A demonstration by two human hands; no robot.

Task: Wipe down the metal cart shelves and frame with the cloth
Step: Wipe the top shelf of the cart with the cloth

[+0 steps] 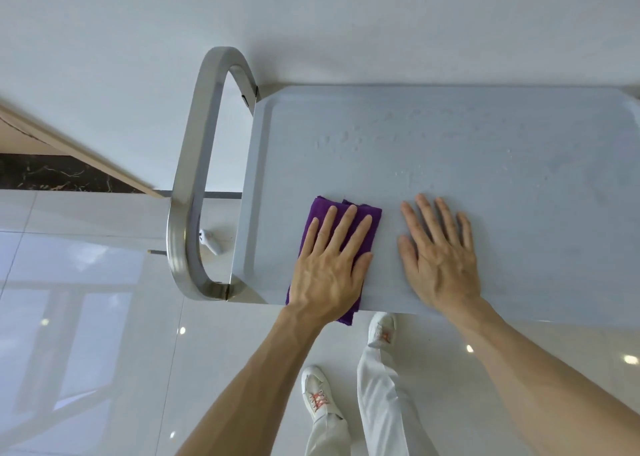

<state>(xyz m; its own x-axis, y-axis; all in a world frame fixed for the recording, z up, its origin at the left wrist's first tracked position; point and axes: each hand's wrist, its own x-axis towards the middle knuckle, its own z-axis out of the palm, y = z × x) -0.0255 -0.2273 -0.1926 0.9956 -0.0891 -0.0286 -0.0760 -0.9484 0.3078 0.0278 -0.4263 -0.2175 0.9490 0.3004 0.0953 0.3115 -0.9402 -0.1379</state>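
The metal cart's top shelf (pixel 485 150) fills the right half of the head view, with water droplets scattered across its far middle. A curved steel handle (pixel 194 178) loops off its left end. A folded purple cloth (pixel 323 209) lies near the shelf's front left corner and hangs a little over the front edge. My left hand (pixel 330 261) presses flat on the cloth with straight fingers. My right hand (pixel 440 251) rests flat on the bare shelf just to the right of the cloth, fingers spread.
The cart stands against a white wall (pixel 311 15) on glossy white floor tiles (pixel 86 334). A caster wheel (pixel 211 241) shows below the handle. My feet in white shoes (pixel 318 393) stand at the front edge. A wooden trim and dark marble strip (pixel 52 175) lie at left.
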